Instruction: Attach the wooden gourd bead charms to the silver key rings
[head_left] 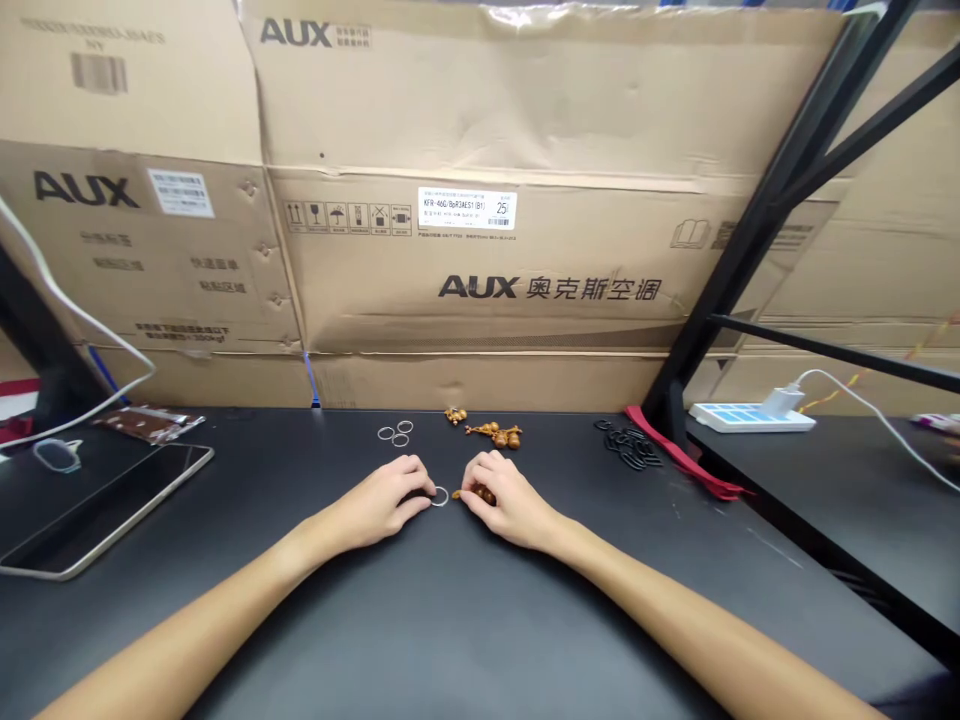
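My left hand (391, 497) rests on the black table (450, 620) with its fingers curled and its fingertips pinching a small metal ring (439, 497). My right hand (501, 500) sits just to the right of it, fingers closed round a small brown wooden pendant (482, 494). The ring lies between the two hands, which almost touch. Behind the hands lie three loose metal rings (396, 433) and several brown wooden pendants (495, 432).
A pile of black rings (630, 443) and a red strip (686, 462) lie at the right. A tablet (97, 505) and a foil packet (146, 423) lie at the left. Cardboard boxes (480, 270) wall the back. A black frame post (750, 230) and power strip (750, 415) stand right.
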